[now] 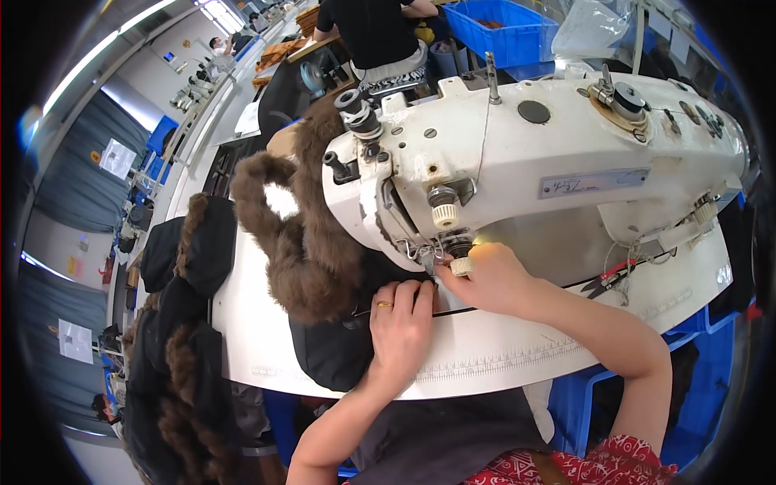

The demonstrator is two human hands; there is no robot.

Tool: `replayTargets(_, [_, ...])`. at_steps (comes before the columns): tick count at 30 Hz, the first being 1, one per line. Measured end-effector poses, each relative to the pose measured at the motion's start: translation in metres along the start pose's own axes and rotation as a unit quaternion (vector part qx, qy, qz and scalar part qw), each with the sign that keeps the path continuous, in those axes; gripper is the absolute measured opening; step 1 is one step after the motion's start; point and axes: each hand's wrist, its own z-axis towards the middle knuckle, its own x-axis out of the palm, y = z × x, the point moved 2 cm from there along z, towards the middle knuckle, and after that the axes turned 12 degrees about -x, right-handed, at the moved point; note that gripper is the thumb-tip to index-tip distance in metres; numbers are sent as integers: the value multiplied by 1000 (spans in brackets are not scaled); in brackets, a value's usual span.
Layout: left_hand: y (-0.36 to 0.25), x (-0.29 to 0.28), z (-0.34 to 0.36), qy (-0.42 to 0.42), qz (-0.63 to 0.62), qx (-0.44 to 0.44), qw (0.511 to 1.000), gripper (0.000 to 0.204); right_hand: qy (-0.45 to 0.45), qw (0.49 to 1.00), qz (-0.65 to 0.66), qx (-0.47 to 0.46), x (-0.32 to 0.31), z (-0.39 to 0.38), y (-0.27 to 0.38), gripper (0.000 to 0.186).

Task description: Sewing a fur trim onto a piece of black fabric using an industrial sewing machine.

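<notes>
A white sewing machine (493, 149) spans the table, its needle area at the left end. Under that end lies black fabric (331, 347), with a fluffy brown fur strip (303, 267) looped beside and behind it. My left hand (400, 335), wearing a ring, presses bent fingers onto the fabric's edge just in front of the needle area. Close to the presser foot, my right hand (497, 279) has thumb and forefinger drawn together. Whatever those fingertips hold, if anything, is too small and partly hidden to make out.
Red-handled thread snips (610, 279) lie right of my right forearm. Black pieces with brown fur (190, 303) hang over the table's left side. A blue crate (501, 32) stands behind the machine, and another blue bin (570, 412) sits below. A co-worker (372, 36) sits ahead.
</notes>
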Motion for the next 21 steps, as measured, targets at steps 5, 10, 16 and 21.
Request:
replayTargets(5, [-4, -1, 4, 9, -2, 7, 1000, 35, -84, 995, 33, -51, 21, -2, -9, 17])
replayTargets(10, [-2, 1, 4, 9, 0, 6, 1000, 32, -58, 979, -43, -192, 5, -7, 8, 17])
replayTargets(16, [-10, -2, 2, 35, 24, -2, 999, 34, -15, 924, -271, -269, 9, -12, 9, 18])
replayTargets(21, [-11, 4, 7, 45, -21, -9, 999, 34, 63, 943, -243, -217, -1, -16, 7, 16])
